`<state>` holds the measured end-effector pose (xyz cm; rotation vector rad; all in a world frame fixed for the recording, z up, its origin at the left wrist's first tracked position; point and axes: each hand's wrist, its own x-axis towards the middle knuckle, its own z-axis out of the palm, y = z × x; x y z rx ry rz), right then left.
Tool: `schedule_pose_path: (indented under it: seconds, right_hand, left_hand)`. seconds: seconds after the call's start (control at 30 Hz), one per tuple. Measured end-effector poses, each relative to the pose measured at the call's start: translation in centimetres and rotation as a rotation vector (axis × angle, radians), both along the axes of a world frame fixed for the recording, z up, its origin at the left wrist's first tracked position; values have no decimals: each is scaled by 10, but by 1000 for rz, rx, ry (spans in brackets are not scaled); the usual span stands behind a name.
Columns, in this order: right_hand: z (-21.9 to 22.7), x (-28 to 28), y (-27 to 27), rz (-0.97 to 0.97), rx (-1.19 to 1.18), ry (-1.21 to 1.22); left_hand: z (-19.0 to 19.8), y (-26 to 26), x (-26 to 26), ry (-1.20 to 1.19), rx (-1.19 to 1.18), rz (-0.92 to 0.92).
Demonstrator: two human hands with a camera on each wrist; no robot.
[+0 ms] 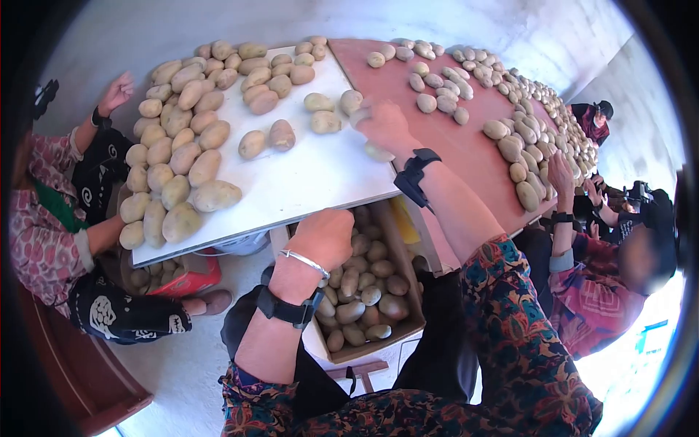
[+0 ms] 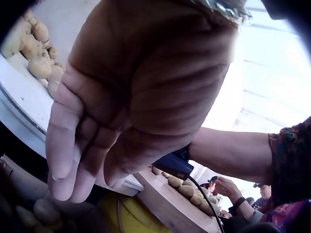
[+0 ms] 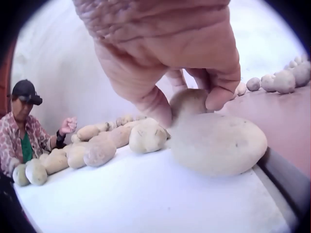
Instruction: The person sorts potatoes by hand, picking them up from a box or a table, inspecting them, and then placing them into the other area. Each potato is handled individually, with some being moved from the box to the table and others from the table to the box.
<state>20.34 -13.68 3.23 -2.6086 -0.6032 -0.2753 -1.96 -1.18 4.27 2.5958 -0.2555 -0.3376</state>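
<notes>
A whitish wall ran across the top of the head view, behind a white tabletop and a reddish-brown one. Pale floor lay lower left, beside dark-red furniture; bright light flooded the lower right.

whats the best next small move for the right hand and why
Probably raise the pinched potato straight up: the right hand already grips it between its digits, and in the right wrist view a bigger-looking potato sits right in front, which a sideways pull might knock.
</notes>
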Motion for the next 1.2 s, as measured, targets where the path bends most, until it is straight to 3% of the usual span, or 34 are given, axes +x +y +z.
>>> schedule_pose_path:
  seconds: [0.03, 0.1, 0.13, 0.2, 0.27, 0.37, 0.4, 0.47, 0.5, 0.53, 0.6, 0.77, 0.83, 1.07, 1.13, 1.2]
  right_hand:
    - [1, 4, -2, 7, -1, 3]
    - [2, 8, -7, 35, 447, 245]
    - [9, 5, -11, 38, 445, 249]
    - [27, -4, -17, 77, 728, 581]
    - [44, -28, -19, 139, 775, 633]
    - [53, -38, -35, 280, 479, 765]
    - [58, -50, -37, 287, 475, 769]
    - [75, -74, -41, 246, 166, 780]
    - [81, -78, -42, 326, 31, 826]
    - [82, -81, -44, 324, 27, 816]
    - [80, -86, -46, 341, -197, 904]
    - [83, -85, -35, 296, -114, 875]
    - [82, -76, -27, 277, -189, 727]
    - [47, -24, -19, 212, -154, 537]
    - [40, -5, -13, 95, -333, 360]
    - [32, 23, -9, 105, -377, 298]
  left_hand:
    - [0, 0, 1, -6, 6, 5]
    - [0, 1, 1, -5, 10, 14]
    - [0, 1, 1, -21, -10, -1]
    - [0, 0, 1, -32, -30, -2]
    - [1, -1, 0, -57, -49, -14]
    - [5, -3, 1, -28, -34, -4]
    - [4, -3, 1, -9, -23, 1]
    - [2, -3, 2, 4, -15, 17]
    - [3, -4, 4, 12, -4, 24]
    - [3, -4, 4, 2, -7, 22]
    - [3, -5, 2, -19, -13, 14]
    - [-2, -6, 7, 7, -3, -7]
    - [-3, -6, 7, -10, 3, -16]
    - [1, 3, 2, -30, -32, 15]
    - [5, 7, 1, -13, -29, 27]
    - [8, 7, 0, 27, -17, 21]
